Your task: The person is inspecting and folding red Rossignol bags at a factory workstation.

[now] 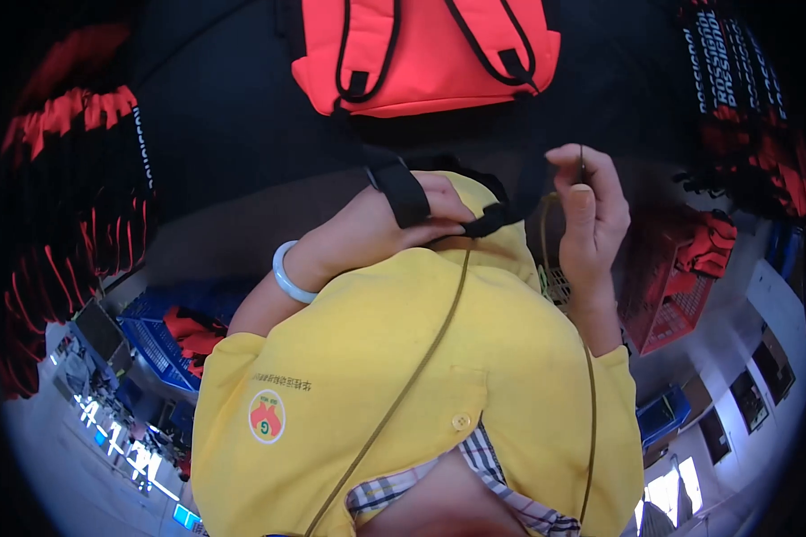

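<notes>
A bright red backpack (pixel 421 85) with black-edged shoulder straps lies on the dark table in front of me. My left hand (pixel 421 210), with a pale blue bangle at its wrist, is closed on a black webbing strap (pixel 490 220) close to my body. Another stretch of black strap with a buckle (pixel 394 174) crosses over the back of that hand. My right hand (pixel 592 210) is raised to the right of the strap, its fingers curled toward the thumb. Something thin and dark shows at those fingertips, too small to name. A brown cord (pixel 403 385) hangs down over my yellow shirt.
Stacks of red and black bags stand at the left (pixel 81 197) and far right (pixel 752 116). Below the table edge are a red plastic crate (pixel 667 309) holding red pieces and a blue crate (pixel 157 345) with red and black pieces.
</notes>
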